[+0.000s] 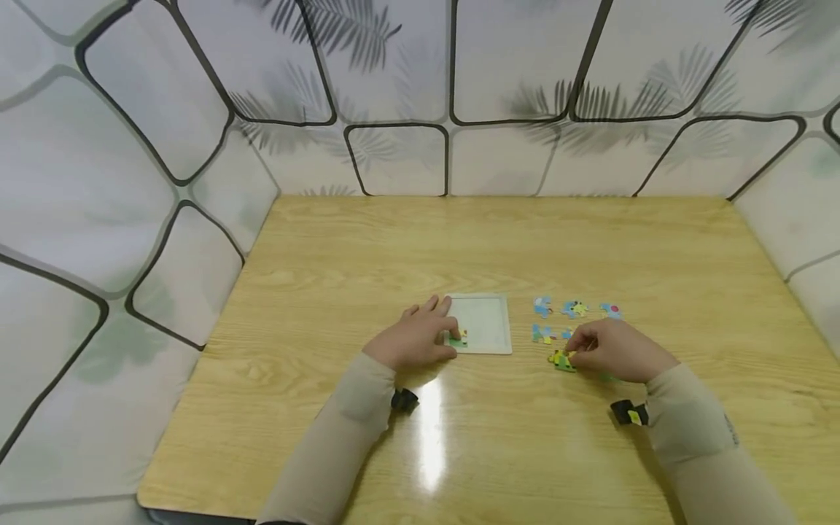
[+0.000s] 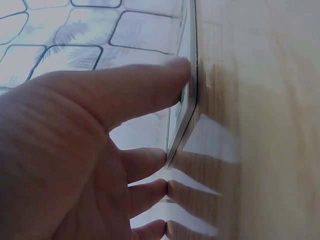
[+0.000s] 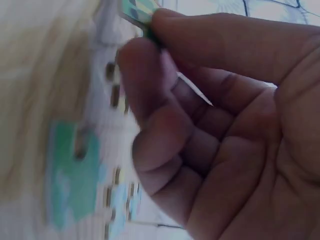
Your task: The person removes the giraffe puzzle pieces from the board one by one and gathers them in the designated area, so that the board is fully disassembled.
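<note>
My left hand (image 1: 420, 337) rests at the left side of a shallow white puzzle tray (image 1: 487, 321). Its thumb (image 2: 145, 90) reaches over the tray's near rim, while other fingertips touch down along the left edge. Inside the near left corner lies a small green and yellow puzzle piece (image 1: 463, 337), partly covered by the fingers. To the right of the tray, my right hand (image 1: 613, 350) pinches a yellow and green jigsaw piece (image 1: 561, 360) between thumb and forefinger. In the right wrist view, that jigsaw piece (image 3: 137, 11) is raised off the table, its remaining fingers curled.
Several loose puzzle pieces, among them a blue one (image 1: 542, 306), lie in rows right of the tray. A green piece (image 3: 75, 172) lies on the table below the right hand. Patterned fabric walls (image 1: 400, 160) stand behind the wooden table (image 1: 367, 255) and at its sides.
</note>
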The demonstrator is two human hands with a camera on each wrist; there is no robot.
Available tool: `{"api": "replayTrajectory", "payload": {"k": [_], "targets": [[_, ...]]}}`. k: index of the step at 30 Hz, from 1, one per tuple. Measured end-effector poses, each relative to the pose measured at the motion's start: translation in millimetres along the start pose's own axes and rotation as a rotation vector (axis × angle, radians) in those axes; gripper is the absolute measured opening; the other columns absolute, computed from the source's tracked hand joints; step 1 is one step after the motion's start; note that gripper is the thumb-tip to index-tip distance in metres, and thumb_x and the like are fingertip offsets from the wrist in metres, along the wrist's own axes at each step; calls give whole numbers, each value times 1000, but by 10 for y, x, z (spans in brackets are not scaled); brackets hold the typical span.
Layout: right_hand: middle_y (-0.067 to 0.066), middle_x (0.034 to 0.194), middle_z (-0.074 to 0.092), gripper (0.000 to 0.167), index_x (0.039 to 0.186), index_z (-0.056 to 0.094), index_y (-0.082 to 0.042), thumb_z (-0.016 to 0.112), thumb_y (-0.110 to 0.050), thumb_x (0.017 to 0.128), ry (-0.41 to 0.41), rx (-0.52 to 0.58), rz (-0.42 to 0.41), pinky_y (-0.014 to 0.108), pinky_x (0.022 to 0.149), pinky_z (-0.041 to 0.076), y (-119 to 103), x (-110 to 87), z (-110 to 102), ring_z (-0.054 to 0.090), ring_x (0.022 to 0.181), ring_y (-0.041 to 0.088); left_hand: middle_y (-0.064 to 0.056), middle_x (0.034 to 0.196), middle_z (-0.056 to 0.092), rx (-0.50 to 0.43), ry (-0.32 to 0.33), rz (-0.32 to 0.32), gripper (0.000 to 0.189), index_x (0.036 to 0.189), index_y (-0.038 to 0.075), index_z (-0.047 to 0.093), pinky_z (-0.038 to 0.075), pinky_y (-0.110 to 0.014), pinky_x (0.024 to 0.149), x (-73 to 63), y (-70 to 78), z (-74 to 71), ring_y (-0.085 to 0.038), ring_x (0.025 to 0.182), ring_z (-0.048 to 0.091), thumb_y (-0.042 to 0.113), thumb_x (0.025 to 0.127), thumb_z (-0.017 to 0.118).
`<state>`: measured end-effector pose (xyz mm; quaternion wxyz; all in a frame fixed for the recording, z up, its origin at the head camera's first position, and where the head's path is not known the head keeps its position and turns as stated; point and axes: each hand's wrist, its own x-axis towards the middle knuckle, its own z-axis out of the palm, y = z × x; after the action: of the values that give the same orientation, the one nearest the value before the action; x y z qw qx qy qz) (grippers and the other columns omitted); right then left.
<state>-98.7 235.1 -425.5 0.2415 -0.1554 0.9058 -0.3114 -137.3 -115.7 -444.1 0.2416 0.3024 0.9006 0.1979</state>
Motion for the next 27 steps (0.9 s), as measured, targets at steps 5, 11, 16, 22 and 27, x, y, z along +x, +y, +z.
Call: {"api": "replayTrajectory", "payload": {"k": [5,11,16,22,27], "targets": [[-6,86,66,4,92,74,-15,73,-15,88,14,-80,-5,35,68,49,50,-63,91,57,76,11,-15,166,12,-18,13,-15,18,113,24,65,9,-61,120,-20,-28,42,-34,154,3,33,98,67],[-4,85,63,6,89,67,-12,73,-11,86,6,-111,8,33,67,47,-1,-93,195,52,74,12,-11,164,27,-71,33,-49,34,123,20,59,11,-58,121,-64,-12,130,-29,154,9,33,94,73],[-6,78,58,6,87,66,-15,70,-15,91,37,-111,-51,30,62,43,-242,61,257,48,68,11,-8,165,24,-67,46,-76,66,150,15,44,10,-51,123,-72,15,136,-24,155,9,36,94,73],[-3,76,60,21,107,73,-3,69,-19,93,67,-124,-125,30,61,46,-782,627,515,51,64,11,-6,166,21,-30,55,-98,70,154,15,43,12,-49,123,-70,23,92,-23,155,11,39,94,71],[6,95,68,33,116,69,3,72,-18,90,64,-189,-102,39,76,54,-1108,917,671,61,80,17,-5,165,25,-14,93,-85,68,152,15,47,17,-50,122,-74,5,57,-23,154,14,40,93,72]]}}
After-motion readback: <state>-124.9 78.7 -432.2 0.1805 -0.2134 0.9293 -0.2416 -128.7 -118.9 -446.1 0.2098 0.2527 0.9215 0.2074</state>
